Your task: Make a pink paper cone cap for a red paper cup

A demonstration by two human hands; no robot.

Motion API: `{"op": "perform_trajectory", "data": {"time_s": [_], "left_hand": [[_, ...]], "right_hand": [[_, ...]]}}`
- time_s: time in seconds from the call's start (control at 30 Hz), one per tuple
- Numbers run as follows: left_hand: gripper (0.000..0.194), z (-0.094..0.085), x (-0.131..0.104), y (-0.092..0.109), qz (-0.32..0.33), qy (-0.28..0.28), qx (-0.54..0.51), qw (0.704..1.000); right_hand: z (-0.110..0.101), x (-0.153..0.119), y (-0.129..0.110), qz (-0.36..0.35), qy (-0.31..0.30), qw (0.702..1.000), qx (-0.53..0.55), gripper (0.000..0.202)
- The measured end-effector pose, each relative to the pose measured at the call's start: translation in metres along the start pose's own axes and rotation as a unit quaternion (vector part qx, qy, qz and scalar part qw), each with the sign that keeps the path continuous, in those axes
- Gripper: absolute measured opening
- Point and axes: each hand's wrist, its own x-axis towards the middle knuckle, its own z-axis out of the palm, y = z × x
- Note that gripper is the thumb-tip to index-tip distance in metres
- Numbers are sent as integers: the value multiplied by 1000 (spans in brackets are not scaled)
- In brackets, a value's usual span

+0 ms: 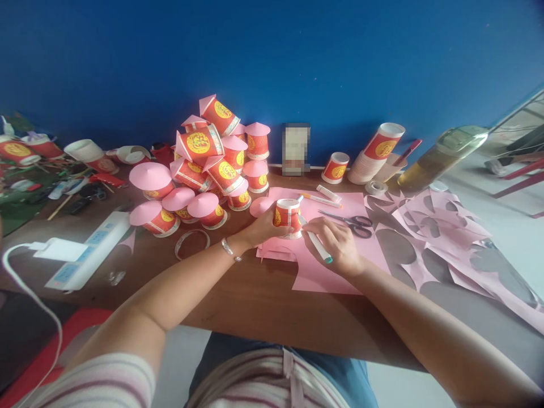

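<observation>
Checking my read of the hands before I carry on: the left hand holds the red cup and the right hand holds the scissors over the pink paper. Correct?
Not quite: the head view shows the right hand holding a white marker over the pink paper, not the scissors, which lie on it. The left hand does hold the red cup.

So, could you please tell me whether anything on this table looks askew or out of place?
Yes: left of centre, the topmost pink-roofed cup lies tilted across others, unlike the upright cup in the left hand.
</observation>
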Motion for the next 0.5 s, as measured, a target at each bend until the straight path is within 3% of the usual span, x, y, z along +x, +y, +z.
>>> {"op": "perform_trajectory", "data": {"time_s": [0.2, 0.4, 0.5], "left_hand": [[31, 1, 0, 2, 0, -13, -31, 999], [39, 2, 2, 1, 10, 1, -42, 999], [33, 3, 3, 2, 33, -17, -37, 999]], "right_hand": [[1, 0, -1, 2, -7, 1000, 2, 23], [1, 3, -7, -19, -17, 1000, -5, 17], [1, 4, -10, -28, -28, 999, -8, 14]]}}
